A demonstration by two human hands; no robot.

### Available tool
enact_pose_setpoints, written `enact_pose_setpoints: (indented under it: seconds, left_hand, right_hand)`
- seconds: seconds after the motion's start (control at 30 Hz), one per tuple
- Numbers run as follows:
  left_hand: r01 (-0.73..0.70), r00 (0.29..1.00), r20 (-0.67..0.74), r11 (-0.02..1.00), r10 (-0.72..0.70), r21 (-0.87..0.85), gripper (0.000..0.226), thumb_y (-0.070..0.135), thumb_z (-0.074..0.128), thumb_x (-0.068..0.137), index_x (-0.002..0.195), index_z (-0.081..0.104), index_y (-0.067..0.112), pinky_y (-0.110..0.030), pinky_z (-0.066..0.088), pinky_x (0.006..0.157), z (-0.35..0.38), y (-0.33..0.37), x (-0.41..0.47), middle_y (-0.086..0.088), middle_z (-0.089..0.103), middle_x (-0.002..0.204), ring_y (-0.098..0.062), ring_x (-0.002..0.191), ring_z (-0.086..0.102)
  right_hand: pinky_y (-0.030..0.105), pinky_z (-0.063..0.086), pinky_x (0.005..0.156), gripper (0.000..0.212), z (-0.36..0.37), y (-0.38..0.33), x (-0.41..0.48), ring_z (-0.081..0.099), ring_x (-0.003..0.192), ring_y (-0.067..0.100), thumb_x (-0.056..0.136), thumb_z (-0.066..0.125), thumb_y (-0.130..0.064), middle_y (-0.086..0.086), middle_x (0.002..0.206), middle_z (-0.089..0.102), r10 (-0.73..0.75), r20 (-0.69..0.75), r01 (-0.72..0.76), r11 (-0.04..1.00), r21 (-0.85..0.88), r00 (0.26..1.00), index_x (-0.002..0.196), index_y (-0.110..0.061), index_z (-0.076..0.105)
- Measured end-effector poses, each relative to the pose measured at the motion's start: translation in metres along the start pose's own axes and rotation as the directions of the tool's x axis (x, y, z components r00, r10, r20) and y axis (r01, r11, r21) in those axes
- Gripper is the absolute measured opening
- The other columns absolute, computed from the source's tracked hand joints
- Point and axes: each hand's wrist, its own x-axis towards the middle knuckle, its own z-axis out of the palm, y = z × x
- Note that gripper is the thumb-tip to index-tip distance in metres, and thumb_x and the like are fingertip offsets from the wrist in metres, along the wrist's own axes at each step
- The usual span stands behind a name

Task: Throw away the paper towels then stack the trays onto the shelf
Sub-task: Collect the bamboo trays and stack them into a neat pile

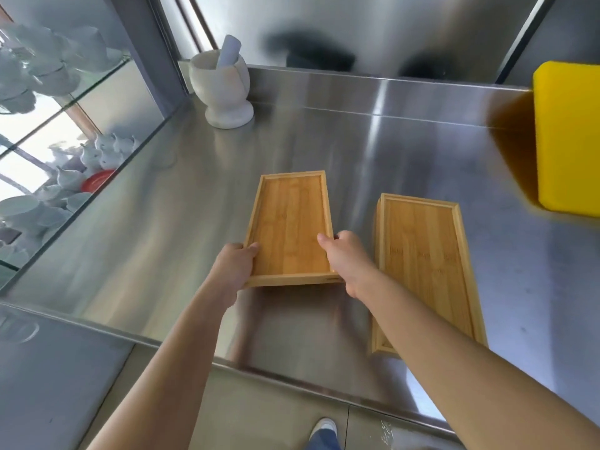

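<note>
A shallow wooden tray [289, 222] is held a little above the steel counter [168, 222], its near end gripped from both sides. My left hand [235, 267] clasps the near left corner, thumb on the rim. My right hand [349, 258] grips the near right edge, thumb inside the tray. To the right, a second wooden tray [422, 254] lies flat on the counter, apparently on top of another tray; my right forearm crosses its near end. No paper towels are visible.
A white stone mortar with pestle [222, 86] stands at the back left of the counter. A yellow block [568, 138] sits at the right edge. Glass shelves [65, 141] with white cups and teapots run along the left. My shoe [323, 431] shows below the counter's front edge.
</note>
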Motion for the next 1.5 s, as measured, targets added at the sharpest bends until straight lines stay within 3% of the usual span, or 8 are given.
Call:
enact_pose_setpoints:
  seconds: [0.1,0.23,0.37,0.5,0.73,0.87,1.1,1.5]
  left_hand:
    - [-0.132,0.990,-0.027,0.984,0.136,0.120,0.033,0.033,0.039,0.097,0.071,0.042,0.012,-0.031,0.033,0.056,0.011,0.007,-0.022,0.000,0.038,0.065,-0.016,0.058,0.039]
    - [-0.327,0.938,-0.029,0.912,0.345,0.249,0.038,0.036,0.039,0.096,0.066,0.038,0.013,-0.032,0.028,0.053,0.026,0.021,-0.056,0.001,0.040,0.065,-0.018,0.058,0.039]
    - [-0.474,0.857,0.030,0.765,0.514,0.436,0.043,0.035,0.033,0.097,0.060,0.038,0.014,-0.032,0.026,0.049,0.056,0.034,-0.086,0.000,0.045,0.061,-0.025,0.062,0.045]
    - [-0.586,0.785,0.157,0.638,0.599,0.500,0.042,0.030,0.029,0.100,0.078,0.052,0.002,-0.039,0.040,0.065,0.087,0.035,-0.111,-0.007,0.052,0.072,-0.037,0.076,0.054]
    - [-0.624,0.764,0.266,0.566,0.588,0.540,0.033,0.032,0.030,0.099,0.078,0.037,0.008,-0.035,0.036,0.061,0.132,0.017,-0.121,-0.005,0.049,0.067,-0.032,0.065,0.047]
    - [-0.597,0.773,0.271,0.513,0.574,0.616,0.032,0.033,0.028,0.100,0.082,0.039,0.009,-0.035,0.037,0.061,0.141,0.006,-0.118,-0.015,0.061,0.079,-0.032,0.066,0.049]
    - [-0.556,0.796,0.283,0.461,0.535,0.692,0.039,0.033,0.027,0.100,0.098,0.050,0.002,-0.035,0.037,0.064,0.144,0.006,-0.111,-0.018,0.067,0.095,-0.036,0.076,0.055]
    - [-0.549,0.802,0.279,0.466,0.528,0.694,0.033,0.035,0.029,0.099,0.084,0.041,0.009,-0.035,0.037,0.064,0.148,0.001,-0.106,-0.012,0.057,0.079,-0.030,0.068,0.046]
  right_hand:
    - [0.026,0.036,0.072,0.036,-0.010,0.002,-0.009,0.046,0.079,0.011,0.099,0.034,-0.026,-0.002,0.095,0.047,-0.199,-0.087,0.176,0.958,-0.225,0.976,0.126,-0.003,0.042]
    - [0.020,0.027,0.048,0.026,-0.050,0.007,-0.022,0.039,0.051,0.007,0.099,0.031,-0.032,-0.006,0.061,0.041,-0.438,-0.160,0.318,0.818,-0.478,0.885,0.097,-0.012,0.049]
    - [0.028,0.035,0.050,0.031,-0.104,0.020,-0.043,0.041,0.051,0.014,0.097,0.032,-0.037,-0.003,0.058,0.041,-0.501,-0.121,0.339,0.725,-0.600,0.857,0.083,-0.014,0.047]
    - [0.028,0.035,0.052,0.033,-0.142,0.042,-0.066,0.043,0.052,0.015,0.097,0.033,-0.036,-0.002,0.057,0.040,-0.516,-0.133,0.287,0.651,-0.702,0.846,0.074,-0.014,0.042]
    - [0.036,0.042,0.060,0.032,-0.173,0.089,-0.080,0.051,0.062,0.022,0.097,0.031,-0.035,-0.002,0.061,0.045,-0.407,-0.218,0.132,0.676,-0.725,0.887,0.083,-0.010,0.045]
    - [0.032,0.032,0.057,0.032,-0.175,0.101,-0.080,0.041,0.054,0.018,0.098,0.031,-0.033,-0.003,0.057,0.040,-0.393,-0.229,0.105,0.667,-0.738,0.891,0.077,-0.011,0.039]
    - [0.028,0.035,0.054,0.029,-0.169,0.109,-0.070,0.045,0.056,0.016,0.098,0.031,-0.034,-0.004,0.059,0.041,-0.394,-0.222,0.106,0.659,-0.745,0.892,0.080,-0.013,0.040]
    - [0.023,0.032,0.048,0.025,-0.167,0.123,-0.065,0.045,0.054,0.012,0.098,0.032,-0.035,-0.006,0.060,0.043,-0.395,-0.235,0.095,0.658,-0.747,0.888,0.086,-0.015,0.041]
